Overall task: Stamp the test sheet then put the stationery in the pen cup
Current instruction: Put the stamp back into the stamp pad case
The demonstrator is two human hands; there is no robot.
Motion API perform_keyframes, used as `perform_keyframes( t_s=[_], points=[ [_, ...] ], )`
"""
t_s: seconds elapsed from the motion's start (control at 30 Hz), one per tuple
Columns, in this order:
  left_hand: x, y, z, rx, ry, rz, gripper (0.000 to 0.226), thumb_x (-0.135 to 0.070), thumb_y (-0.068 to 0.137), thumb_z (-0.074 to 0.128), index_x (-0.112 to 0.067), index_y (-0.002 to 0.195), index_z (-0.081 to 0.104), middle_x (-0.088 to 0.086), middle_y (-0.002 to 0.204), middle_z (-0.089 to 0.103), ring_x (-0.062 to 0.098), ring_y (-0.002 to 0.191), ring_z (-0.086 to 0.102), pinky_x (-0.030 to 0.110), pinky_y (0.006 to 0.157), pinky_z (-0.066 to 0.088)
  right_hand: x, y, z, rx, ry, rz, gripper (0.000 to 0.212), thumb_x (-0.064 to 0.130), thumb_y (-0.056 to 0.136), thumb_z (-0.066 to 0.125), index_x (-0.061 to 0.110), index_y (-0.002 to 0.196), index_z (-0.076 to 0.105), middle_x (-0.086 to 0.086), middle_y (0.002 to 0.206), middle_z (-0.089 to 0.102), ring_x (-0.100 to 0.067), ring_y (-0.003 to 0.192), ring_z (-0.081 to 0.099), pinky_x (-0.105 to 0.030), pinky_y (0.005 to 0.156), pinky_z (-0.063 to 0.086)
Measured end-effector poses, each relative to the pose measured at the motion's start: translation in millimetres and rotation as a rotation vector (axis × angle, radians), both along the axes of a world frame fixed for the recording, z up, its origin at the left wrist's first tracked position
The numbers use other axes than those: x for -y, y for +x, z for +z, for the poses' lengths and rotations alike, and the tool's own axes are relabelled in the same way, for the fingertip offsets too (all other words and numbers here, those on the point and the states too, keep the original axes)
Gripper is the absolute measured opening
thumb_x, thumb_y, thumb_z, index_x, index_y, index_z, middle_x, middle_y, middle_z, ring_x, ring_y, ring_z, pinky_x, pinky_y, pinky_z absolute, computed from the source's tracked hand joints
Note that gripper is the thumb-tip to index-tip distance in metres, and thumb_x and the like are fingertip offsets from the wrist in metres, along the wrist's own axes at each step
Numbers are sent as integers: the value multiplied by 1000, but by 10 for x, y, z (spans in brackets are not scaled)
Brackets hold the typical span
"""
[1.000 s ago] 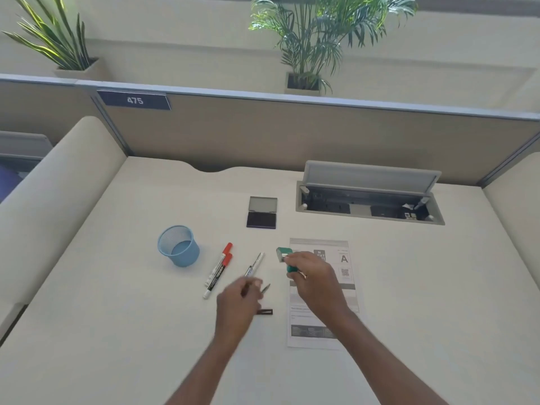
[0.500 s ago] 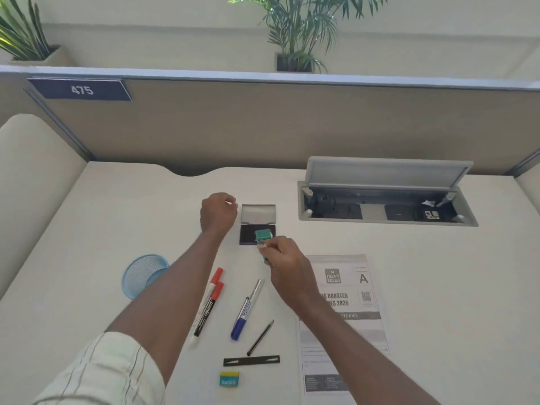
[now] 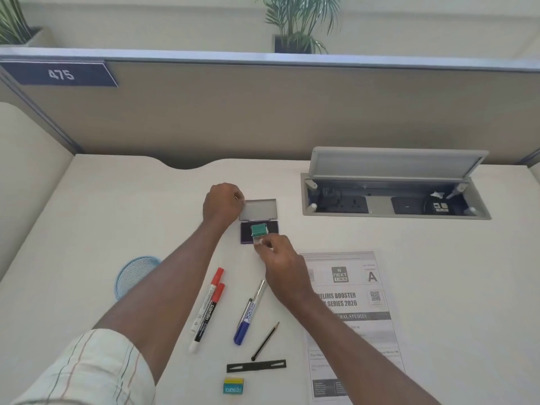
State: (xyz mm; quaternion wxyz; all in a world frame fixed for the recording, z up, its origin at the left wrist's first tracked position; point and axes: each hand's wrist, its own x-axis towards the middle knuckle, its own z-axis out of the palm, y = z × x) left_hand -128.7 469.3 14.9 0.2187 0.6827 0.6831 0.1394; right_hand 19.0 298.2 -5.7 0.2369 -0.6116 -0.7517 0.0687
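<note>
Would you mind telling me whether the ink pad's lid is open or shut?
Open: the ink pad shows its dark surface, its grey lid folded back behind it.

A single head-worn wide-angle view looks forward and steeply down on the tabletop (image 3: 117, 217) from close above its near edge, facing the partition (image 3: 263, 112) along the far edge.

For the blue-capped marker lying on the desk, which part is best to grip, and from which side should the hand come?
Grip the blue-capped marker at mid-barrel, coming from above with fingers across its width. It lies flat and slanted, cap toward the person. Both long sides look free: the red-capped markers lie apart on its left, the pencil apart on its right. The cap end is probably less secure.
</note>
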Motion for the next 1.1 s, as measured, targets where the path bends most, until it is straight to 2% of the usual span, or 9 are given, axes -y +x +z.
perform_keyframes(
  t_s=[0.13,0.33,0.43,0.53,0.7,0.8,0.97,1.1],
  points=[
    [-5,-43,-4,16,14,-52,16,-9,97,67,-9,100,83,9,105,82,32,103,73,42,87,62,9,-11,-40,17,1,-1,46,-18,65,80,8,103,76,-8,108,69,-29,95,69,-27,37,44],
    [13,-159,50,147,22,-161,13,-8,98,70,-13,105,80,4,104,80,22,96,71,37,89,61,13,-30,-77,0,1,-26,46,-16,68,81,9,106,75,-8,109,67,-28,95,67,-32,38,48],
    [103,-222,105,213,48,-241,21,-6,99,72,-16,115,81,1,104,78,16,92,70,29,88,58,25,-23,-86,-17,-4,-37,49,-15,72,80,8,114,74,-9,113,67,-28,97,67,-33,42,53],
    [244,-266,144,242,80,-294,24,-7,97,77,-19,118,83,-4,104,76,9,89,69,17,84,55,51,-14,-88,-45,-14,-42,46,-11,80,78,8,121,71,-11,117,67,-29,101,67,-36,49,57],
    [480,-332,128,249,131,-395,24,-3,95,81,-12,116,85,5,107,76,16,95,70,34,86,64,121,33,-61,-96,-67,-100,40,3,85,80,14,123,69,-5,124,63,-24,109,64,-34,56,58],
    [590,-350,108,206,145,-413,27,-3,94,81,-15,118,85,4,108,75,16,95,68,36,85,63,160,81,-58,-98,-80,-126,42,6,85,83,11,125,70,-7,122,65,-27,107,66,-38,58,61],
    [745,-377,51,151,131,-417,30,-3,92,82,-17,119,85,5,111,73,24,99,70,44,86,63,205,129,-32,-126,-47,-127,41,6,85,84,9,124,72,-7,119,66,-26,105,67,-37,64,62],
    [823,-389,18,135,125,-414,33,-8,93,83,-20,124,82,2,116,70,22,100,67,44,85,63,218,129,14,-166,-44,-164,36,10,88,82,9,123,72,-7,115,66,-29,103,67,-40,68,63]
  ],
)
